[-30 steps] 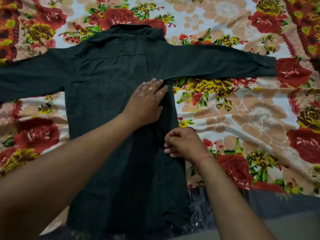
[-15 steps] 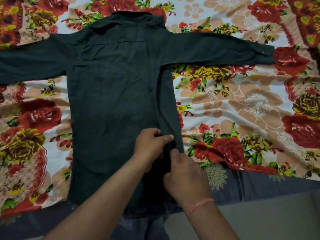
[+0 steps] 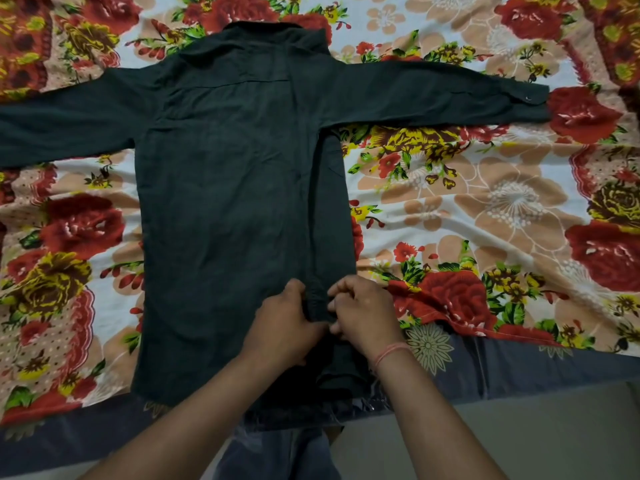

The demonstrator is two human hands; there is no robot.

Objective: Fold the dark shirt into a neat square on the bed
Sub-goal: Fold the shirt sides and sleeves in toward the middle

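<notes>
The dark shirt (image 3: 228, 188) lies flat and back-up on the bed, collar at the far end, both long sleeves stretched out to the left and right. A narrow strip along its right side is folded over. My left hand (image 3: 280, 327) and my right hand (image 3: 363, 313) sit side by side low on that strip, near the hem. Both pinch the folded fabric between fingers and thumb. A thin pinkish thread band circles my right wrist.
A floral bedsheet (image 3: 485, 209) with red roses covers the bed. Its dark grey border (image 3: 519, 372) runs along the near edge, where the shirt's hem hangs slightly over. Pale floor (image 3: 536, 438) lies below at the right.
My left hand came down from the shirt's middle to the lower right strip beside my right hand. Both hands now pinch the fold near the hem. The view pulled back a little.
</notes>
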